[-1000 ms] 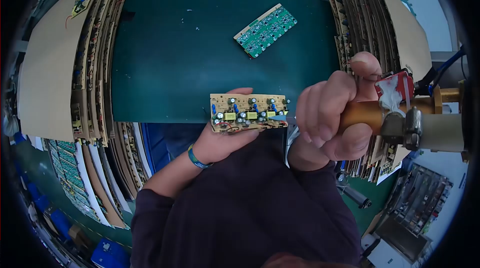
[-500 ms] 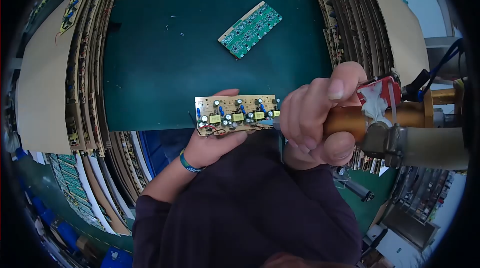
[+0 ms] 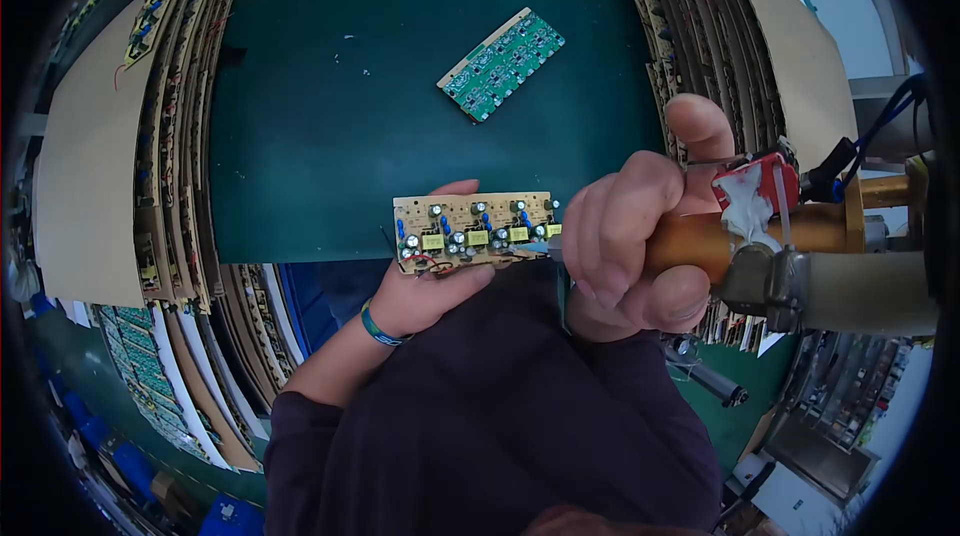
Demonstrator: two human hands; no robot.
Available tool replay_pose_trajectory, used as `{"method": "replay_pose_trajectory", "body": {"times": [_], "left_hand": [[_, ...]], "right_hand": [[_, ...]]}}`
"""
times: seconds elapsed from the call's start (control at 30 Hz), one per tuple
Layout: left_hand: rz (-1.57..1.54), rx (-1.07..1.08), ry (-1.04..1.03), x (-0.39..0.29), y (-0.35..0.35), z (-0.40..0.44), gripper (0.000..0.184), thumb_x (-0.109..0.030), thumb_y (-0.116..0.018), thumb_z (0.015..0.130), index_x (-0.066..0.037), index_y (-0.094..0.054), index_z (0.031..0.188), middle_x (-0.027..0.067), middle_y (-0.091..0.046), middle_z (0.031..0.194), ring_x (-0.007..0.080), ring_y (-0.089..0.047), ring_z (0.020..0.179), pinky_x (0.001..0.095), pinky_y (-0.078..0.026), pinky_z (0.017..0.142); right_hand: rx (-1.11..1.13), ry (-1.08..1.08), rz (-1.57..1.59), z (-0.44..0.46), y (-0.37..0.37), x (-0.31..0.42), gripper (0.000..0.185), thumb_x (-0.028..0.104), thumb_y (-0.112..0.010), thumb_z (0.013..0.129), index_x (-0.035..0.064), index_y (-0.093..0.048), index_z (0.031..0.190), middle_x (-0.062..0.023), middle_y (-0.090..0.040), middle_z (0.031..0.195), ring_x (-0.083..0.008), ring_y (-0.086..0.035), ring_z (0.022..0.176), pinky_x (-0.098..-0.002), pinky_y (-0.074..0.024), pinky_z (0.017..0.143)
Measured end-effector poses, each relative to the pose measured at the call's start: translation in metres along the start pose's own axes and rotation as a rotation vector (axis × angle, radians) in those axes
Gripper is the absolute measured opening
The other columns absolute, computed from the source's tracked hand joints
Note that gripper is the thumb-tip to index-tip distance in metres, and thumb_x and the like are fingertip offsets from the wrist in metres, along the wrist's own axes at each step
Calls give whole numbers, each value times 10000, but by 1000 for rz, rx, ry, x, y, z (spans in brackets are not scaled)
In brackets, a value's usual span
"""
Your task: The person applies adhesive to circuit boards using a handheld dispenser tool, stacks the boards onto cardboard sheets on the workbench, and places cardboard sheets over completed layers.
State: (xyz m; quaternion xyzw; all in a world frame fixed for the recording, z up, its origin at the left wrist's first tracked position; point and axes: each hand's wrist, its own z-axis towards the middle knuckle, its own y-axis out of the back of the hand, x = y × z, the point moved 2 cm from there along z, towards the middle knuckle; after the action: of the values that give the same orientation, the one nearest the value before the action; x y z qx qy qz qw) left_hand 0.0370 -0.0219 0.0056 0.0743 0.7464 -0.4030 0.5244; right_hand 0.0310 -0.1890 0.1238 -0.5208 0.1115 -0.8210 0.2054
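My left hand (image 3: 425, 286) grips a circuit board (image 3: 465, 206) from below and behind, with the thumb along its front edge. The board's component side faces up, showing yellow transformers, capacitors, blue discs and red and black wires. My right hand (image 3: 635, 236) is closed around a glue gun (image 3: 690, 241) with a gold barrel, a red switch and white residue. Its pale narrow tip reaches the board's right part; whether it touches is unclear. The index finger is raised off the switch. Another circuit board (image 3: 505, 66) lies green side up on the table.
Stacks of boards between cardboard sheets stand at the left (image 3: 95, 156) and right (image 3: 790, 56) of the green table (image 3: 300, 136). A hose (image 3: 870, 294) and blue cables (image 3: 890, 121) run from the gun to the right. More green boards (image 3: 150, 376) stand at lower left.
My right index finger has lifted and straightened away from the gun's red switch. The held board and gun tip stay in nearly the same place.
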Motion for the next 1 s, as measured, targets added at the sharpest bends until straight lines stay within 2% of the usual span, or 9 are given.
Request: {"method": "replay_pose_trajectory", "body": {"times": [0.1, 0.2, 0.57, 0.73, 1.0], "left_hand": [[-75, 4, 9, 6, 3, 1, 762, 2, -657, 774, -24, -223, 1401, 120, -489, 1257, 224, -521, 1144, 380, -460, 947], [-34, 0, -21, 8, 11, 0, 768, 12, -645, 776, -25, -207, 1406, 129, -489, 1254, 242, -533, 1135, 404, -488, 919], [-174, -37, -15, 4, 10, -3, 762, 7, -645, 775, -34, -215, 1402, 132, -491, 1252, 255, -539, 1129, 432, -501, 906], [-189, -35, -11, 3, 9, -4, 761, -2, -649, 774, -34, -218, 1400, 131, -491, 1249, 259, -539, 1128, 437, -504, 901], [-188, -25, -8, 3, 10, -5, 763, -4, -643, 778, -35, -208, 1404, 133, -485, 1258, 262, -533, 1139, 437, -501, 905]], "right_hand": [[-57, 93, -6, 3, -5, 2, 790, 310, -677, 843, 3, -179, 1375, -21, -488, 629, -101, -459, 424, -219, -403, 386], [-78, 37, -83, 3, 6, 4, 745, 336, -665, 848, -1, -218, 1340, -21, -480, 625, -101, -461, 419, -225, -417, 375], [9, 114, -12, -4, 13, -2, 588, 341, -656, 854, 33, -318, 1225, -2, -464, 620, -89, -440, 415, -212, -387, 355], [-43, 78, -22, -6, 13, -1, 513, 330, -650, 861, 61, -341, 1169, 5, -450, 616, -84, -430, 415, -206, -381, 357], [-49, 79, -32, -7, 13, 0, 541, 327, -658, 855, 54, -332, 1189, 4, -456, 619, -86, -434, 416, -209, -386, 360]]}}
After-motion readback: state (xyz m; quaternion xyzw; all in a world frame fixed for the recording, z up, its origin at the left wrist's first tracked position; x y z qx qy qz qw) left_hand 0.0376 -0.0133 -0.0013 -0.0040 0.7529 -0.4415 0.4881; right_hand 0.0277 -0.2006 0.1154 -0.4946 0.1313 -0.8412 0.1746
